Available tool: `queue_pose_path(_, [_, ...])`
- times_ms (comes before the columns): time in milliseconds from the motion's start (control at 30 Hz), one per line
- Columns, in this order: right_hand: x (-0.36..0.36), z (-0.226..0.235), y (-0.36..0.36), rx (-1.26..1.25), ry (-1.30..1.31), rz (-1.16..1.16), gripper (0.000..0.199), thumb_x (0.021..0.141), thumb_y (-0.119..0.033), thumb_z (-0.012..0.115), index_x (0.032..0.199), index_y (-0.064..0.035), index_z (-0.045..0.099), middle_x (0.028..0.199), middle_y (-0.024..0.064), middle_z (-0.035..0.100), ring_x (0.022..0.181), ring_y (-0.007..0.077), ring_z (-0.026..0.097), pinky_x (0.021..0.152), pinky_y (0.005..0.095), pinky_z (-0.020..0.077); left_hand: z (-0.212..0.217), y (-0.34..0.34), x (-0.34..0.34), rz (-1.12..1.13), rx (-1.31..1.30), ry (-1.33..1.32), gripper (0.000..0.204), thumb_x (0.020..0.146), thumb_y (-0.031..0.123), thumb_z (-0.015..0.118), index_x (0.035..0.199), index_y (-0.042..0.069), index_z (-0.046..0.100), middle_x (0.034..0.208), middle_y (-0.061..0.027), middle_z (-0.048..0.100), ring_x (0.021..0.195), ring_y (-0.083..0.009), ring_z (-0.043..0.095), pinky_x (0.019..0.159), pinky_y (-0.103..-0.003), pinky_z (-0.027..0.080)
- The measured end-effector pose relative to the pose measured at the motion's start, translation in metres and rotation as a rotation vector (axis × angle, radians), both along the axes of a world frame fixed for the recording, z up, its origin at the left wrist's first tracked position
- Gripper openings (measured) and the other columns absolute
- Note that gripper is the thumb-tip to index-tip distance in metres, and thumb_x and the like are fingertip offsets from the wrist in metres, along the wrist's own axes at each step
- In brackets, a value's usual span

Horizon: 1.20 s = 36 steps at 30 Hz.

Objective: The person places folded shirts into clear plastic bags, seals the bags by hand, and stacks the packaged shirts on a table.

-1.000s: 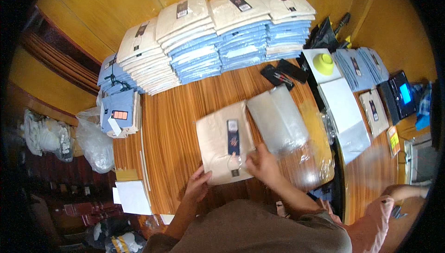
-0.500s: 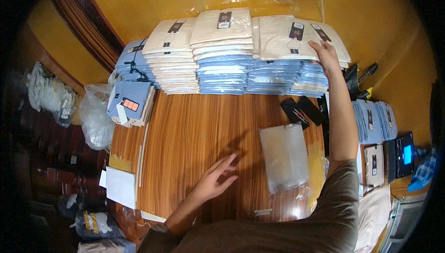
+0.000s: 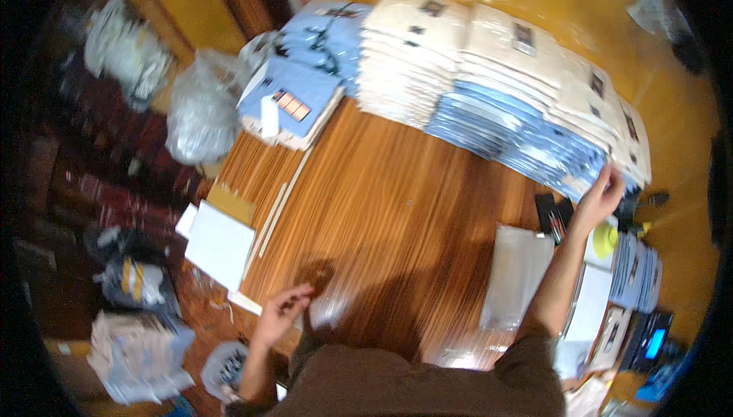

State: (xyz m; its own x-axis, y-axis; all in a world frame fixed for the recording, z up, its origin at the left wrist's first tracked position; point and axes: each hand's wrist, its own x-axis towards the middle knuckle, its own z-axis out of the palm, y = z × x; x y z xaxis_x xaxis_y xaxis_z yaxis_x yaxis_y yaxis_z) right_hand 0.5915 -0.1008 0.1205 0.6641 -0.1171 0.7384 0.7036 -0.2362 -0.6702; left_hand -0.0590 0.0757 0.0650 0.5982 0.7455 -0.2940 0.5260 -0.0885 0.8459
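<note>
My right hand (image 3: 598, 202) reaches to the right end of the long stacks, its fingers drawn together at the near corner of a bagged cream garment (image 3: 584, 115). Blur hides how firmly they hold it. Cream bagged garments with dark tags lie on top of bagged blue garments (image 3: 473, 119). Near the table's front left edge, my left hand (image 3: 279, 316) hovers with curled, parted fingers and nothing visible in them. A sheaf of clear plastic bags (image 3: 515, 276) lies beside my right forearm.
A blue folded garment (image 3: 294, 92) tops a small pile at the far left of the wooden table (image 3: 382, 218). White papers (image 3: 219, 243) lie at its left edge. Dark cases (image 3: 553, 214) sit near my right wrist. A device with a blue screen (image 3: 653, 343) stands at right.
The view has swung, so the stacks appear tilted down to the right. My left hand has drawn back toward the table's near left edge. My right hand stays at the stack's right end.
</note>
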Motion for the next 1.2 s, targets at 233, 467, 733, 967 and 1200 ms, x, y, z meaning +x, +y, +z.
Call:
queue_pose_path(233, [-0.292, -0.097, 0.212, -0.081, 1.085, 1.107, 0.026, 0.106, -0.014, 0.062, 0.13, -0.0014, 0.061, 0.114, 0.0156, 0.073, 0.094, 0.0231, 0.073, 0.079, 0.0353, 0.0614, 0.001, 0.199, 0.033, -0.001, 0.293, -0.108, 0.047, 0.096, 0.021, 0.077, 0.137, 0.002, 0.065, 0.145, -0.0164, 0.064, 0.133, -0.0273, 0.061, 0.111, -0.04, 0.048])
queue_pose_path(467, [-0.289, -0.132, 0.454, 0.006, 1.176, 1.042, 0.035, 0.099, -0.017, 0.071, 0.126, 0.0034, 0.062, 0.112, 0.014, 0.072, 0.091, 0.0216, 0.071, 0.083, 0.0326, 0.06, -0.044, 0.486, 0.109, 0.324, 0.891, -0.083, 0.074, 0.09, 0.046, 0.08, 0.141, -0.003, 0.059, 0.141, -0.0293, 0.061, 0.134, -0.0502, 0.053, 0.115, -0.056, 0.04])
queue_pose_path(733, [-0.311, -0.09, 0.502, -0.237, 1.337, 0.945, 0.038, 0.094, -0.027, 0.081, 0.125, -0.0102, 0.066, 0.112, 0.0032, 0.074, 0.103, 0.0149, 0.068, 0.088, 0.0374, 0.0586, -0.086, 0.516, 0.098, 0.376, 0.551, -0.395, 0.034, 0.097, 0.026, 0.075, 0.122, 0.004, 0.072, 0.131, -0.0233, 0.068, 0.123, -0.0431, 0.064, 0.106, -0.048, 0.05])
queue_pose_path(967, [-0.319, -0.102, 0.509, 0.038, 1.291, 0.934, 0.049, 0.1, -0.021, 0.075, 0.141, -0.0083, 0.051, 0.135, 0.011, 0.067, 0.121, 0.0268, 0.066, 0.095, 0.0437, 0.0579, -0.064, 0.442, 0.085, 0.671, 0.48, -0.558, 0.024, 0.102, 0.019, 0.068, 0.116, 0.001, 0.061, 0.119, -0.0155, 0.067, 0.11, -0.0318, 0.063, 0.101, -0.042, 0.049])
queue_pose_path(1200, [-0.351, -0.091, 0.474, 0.206, 1.27, 0.996, 0.046, 0.101, -0.017, 0.073, 0.14, -0.0031, 0.053, 0.131, 0.0162, 0.068, 0.116, 0.0299, 0.068, 0.093, 0.0452, 0.0592, -0.129, 0.255, 0.139, 0.064, -1.236, -0.896, 0.06, 0.111, 0.044, 0.046, 0.159, 0.009, 0.037, 0.157, -0.0153, 0.046, 0.141, -0.0301, 0.049, 0.117, -0.048, 0.04])
